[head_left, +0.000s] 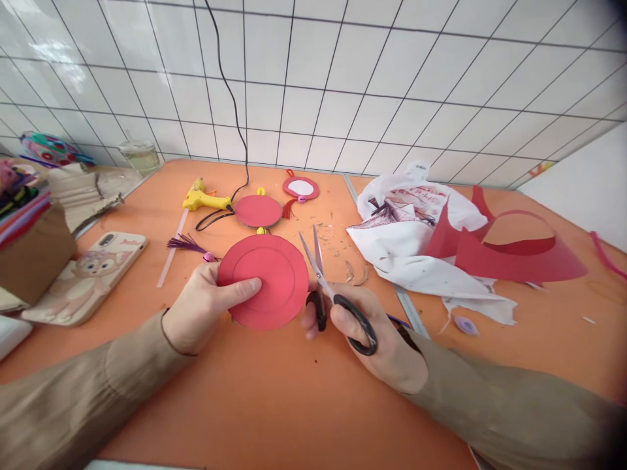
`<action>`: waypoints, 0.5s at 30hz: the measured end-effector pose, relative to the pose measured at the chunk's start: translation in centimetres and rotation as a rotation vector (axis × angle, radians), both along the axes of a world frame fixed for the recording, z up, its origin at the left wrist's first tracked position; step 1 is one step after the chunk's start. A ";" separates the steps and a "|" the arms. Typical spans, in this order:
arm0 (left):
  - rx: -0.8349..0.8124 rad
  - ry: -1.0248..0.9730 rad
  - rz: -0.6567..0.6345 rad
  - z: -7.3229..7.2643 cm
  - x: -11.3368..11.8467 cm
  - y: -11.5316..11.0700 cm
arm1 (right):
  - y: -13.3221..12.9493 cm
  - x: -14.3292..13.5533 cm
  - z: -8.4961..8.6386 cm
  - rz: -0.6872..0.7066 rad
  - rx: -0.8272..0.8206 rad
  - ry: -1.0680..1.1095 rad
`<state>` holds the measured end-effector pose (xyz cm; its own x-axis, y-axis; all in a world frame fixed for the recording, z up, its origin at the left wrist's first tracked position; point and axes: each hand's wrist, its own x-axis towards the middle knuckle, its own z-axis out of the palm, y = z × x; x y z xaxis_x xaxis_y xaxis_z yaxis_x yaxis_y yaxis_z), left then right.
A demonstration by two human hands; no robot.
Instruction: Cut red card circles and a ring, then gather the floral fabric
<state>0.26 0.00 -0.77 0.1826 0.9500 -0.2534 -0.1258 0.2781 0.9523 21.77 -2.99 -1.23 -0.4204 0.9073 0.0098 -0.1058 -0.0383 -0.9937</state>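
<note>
Brown sleeves (140, 365) reach in above the orange desk (274, 405), near its front edge. The left hand (196, 307) pinches a red disc (279, 294) with thumb on top, its fingers underneath hidden; the disc is over the desk's middle. The right hand (386, 346) curls around black-handled scissors (319, 274), whose blades stand apart just beside the disc. For neat cutting, I think, one should turn the disc gently and hold the thumb away from the blades. Close to the left hand, a purple tassel (185, 243) could get caught. Toward the far edge lies a yellow glue gun (206, 200); toward the far right corner, a crumpled white bag (392, 247) and red offcut (509, 262) narrow the elbow room.
</note>
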 end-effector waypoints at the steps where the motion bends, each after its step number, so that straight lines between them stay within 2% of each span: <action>1: -0.007 0.003 0.004 0.1 0.0 0.0 | 0.0 0.1 0.1 0.012 0.015 -0.011; 7: -0.048 -0.008 0.017 0.5 0.0 -0.1 | 0.0 0.2 0.1 0.013 0.014 -0.048; 15: -0.125 -0.083 -0.029 0.6 0.0 0.0 | 0.2 0.3 0.0 0.031 -0.026 -0.055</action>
